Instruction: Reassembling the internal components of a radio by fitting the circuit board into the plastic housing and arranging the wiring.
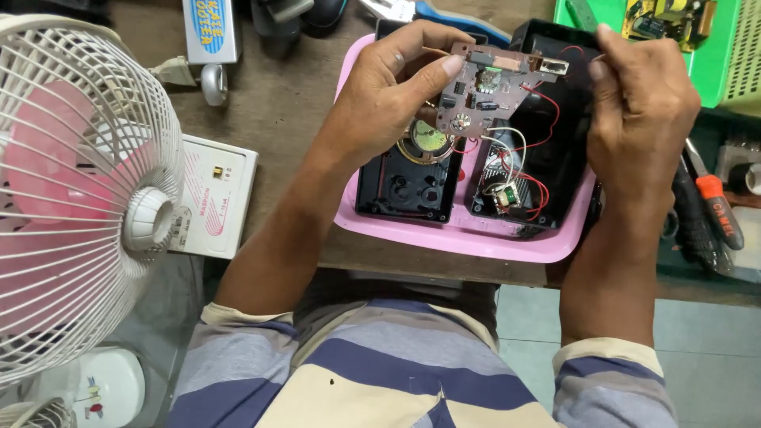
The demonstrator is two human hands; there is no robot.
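Observation:
My left hand (396, 87) pinches the left edge of a small brown circuit board (487, 91), lifted above an opened black plastic case (547, 150). Red and white wires run from the board down into the case, to a small transformer (503, 194). My right hand (638, 103) grips the case's upper right side, with its fingertips near the board's right end. The other black case half (404, 186), with a round speaker (428, 139) in it, lies to the left. Both halves rest in a pink tray (468, 238).
A white table fan with pink blades (79, 190) stands at the left beside a white flat box (210, 198). A green basket (713, 55) with a circuit board sits at the top right. Screwdrivers (709, 210) lie right of the tray. The wooden table's edge (444, 269) is just before my body.

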